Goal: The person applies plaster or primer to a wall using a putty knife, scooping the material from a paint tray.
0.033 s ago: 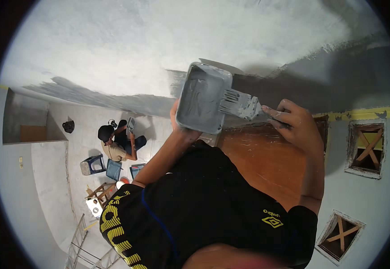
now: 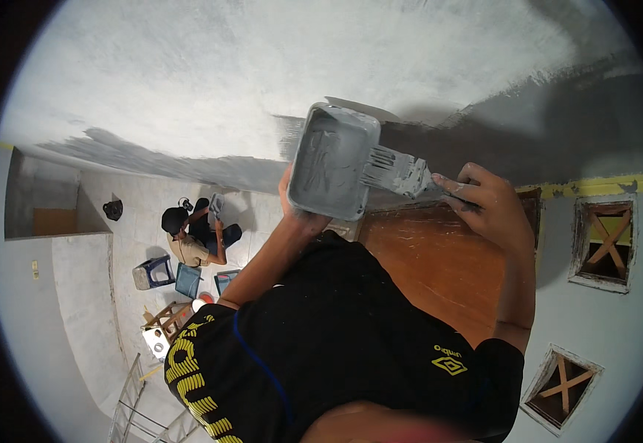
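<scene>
My left hand [image 2: 299,214] grips a rectangular tray [image 2: 325,166] from its left side and underneath; thick grey paint coats the tray's inside. Between the thumb and fingers of my right hand [image 2: 484,203] is the handle of a paint-smeared brush [image 2: 399,171], its grey bristles reaching over the tray's right rim. Both are held up near a pale wall surface [image 2: 210,74], where a broad band of dark grey paint [image 2: 528,136] runs across behind them.
Below left, a co-worker [image 2: 192,244] sits on the floor beside a stool [image 2: 159,272], blue trays [image 2: 188,279] and wooden items [image 2: 170,317]. A metal ladder [image 2: 125,399] leans at lower left. A brown door [image 2: 425,266] and two cross-boarded openings [image 2: 606,244] are at right.
</scene>
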`<act>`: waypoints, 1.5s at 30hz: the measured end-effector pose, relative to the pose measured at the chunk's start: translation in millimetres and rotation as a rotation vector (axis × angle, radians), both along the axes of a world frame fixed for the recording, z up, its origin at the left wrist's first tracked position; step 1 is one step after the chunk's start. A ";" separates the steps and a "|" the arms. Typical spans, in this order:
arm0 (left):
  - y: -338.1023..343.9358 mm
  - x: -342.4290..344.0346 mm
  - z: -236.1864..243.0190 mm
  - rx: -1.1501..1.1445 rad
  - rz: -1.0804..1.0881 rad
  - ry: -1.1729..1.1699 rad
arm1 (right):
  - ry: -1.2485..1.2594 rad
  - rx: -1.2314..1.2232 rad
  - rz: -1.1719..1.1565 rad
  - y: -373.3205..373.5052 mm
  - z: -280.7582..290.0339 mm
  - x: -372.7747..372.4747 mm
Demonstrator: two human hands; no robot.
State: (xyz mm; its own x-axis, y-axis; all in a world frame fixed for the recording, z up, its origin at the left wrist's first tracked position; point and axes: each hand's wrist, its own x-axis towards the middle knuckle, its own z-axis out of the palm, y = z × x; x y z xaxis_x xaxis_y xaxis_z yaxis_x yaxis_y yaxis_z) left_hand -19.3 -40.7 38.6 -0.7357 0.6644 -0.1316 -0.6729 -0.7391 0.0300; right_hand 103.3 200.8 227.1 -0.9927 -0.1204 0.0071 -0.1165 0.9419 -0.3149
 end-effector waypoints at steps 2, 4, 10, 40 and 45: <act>-1.9 -1.6 -1.6 -0.010 0.015 -0.058 | -0.040 0.033 -0.022 1.6 3.8 1.5; -3.9 -2.3 -2.3 -0.033 -0.002 0.005 | -0.029 -0.002 -0.012 4.1 4.4 2.5; -10.4 2.0 5.1 -0.068 0.045 0.037 | 0.083 -0.154 -0.074 10.8 6.6 8.8; 16.0 15.2 17.3 0.019 -0.264 0.081 | 0.479 0.903 -0.383 36.7 197.0 62.8; 25.1 22.6 37.9 -0.003 -0.331 0.175 | 0.760 1.313 -0.294 43.5 264.9 52.5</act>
